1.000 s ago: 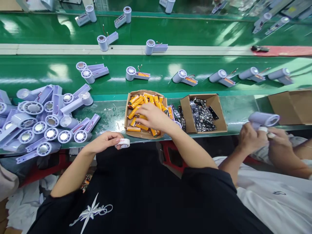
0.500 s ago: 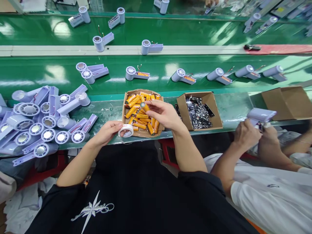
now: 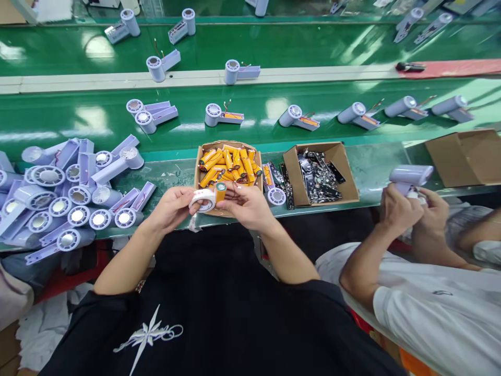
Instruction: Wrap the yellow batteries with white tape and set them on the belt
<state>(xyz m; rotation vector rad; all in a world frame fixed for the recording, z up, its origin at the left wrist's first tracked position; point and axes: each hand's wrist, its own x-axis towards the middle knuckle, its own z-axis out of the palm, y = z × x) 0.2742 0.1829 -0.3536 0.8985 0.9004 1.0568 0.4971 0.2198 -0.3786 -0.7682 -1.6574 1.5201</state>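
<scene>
A white roll of tape (image 3: 204,200) is gripped by my left hand (image 3: 171,209), with a loose strip hanging below it. My right hand (image 3: 250,205) holds an orange battery (image 3: 220,192) upright, close against the right side of the roll. Both hands are in front of a cardboard box (image 3: 259,156) of orange batteries with thin wires. One lavender housing (image 3: 276,196) lies to the right of that box, by a second box (image 3: 353,180) full of dark circuit boards.
Lavender housings (image 3: 47,176) are heaped at the left. More stand along the green belt (image 3: 250,133) behind the boxes. At the right, a person's hands (image 3: 403,211) hold another housing near an open cardboard box (image 3: 469,156).
My right hand has moved down and left, bringing the battery beside the tape roll. The housing right of the battery box is now uncovered. Housings on the near belt have shifted slightly right.
</scene>
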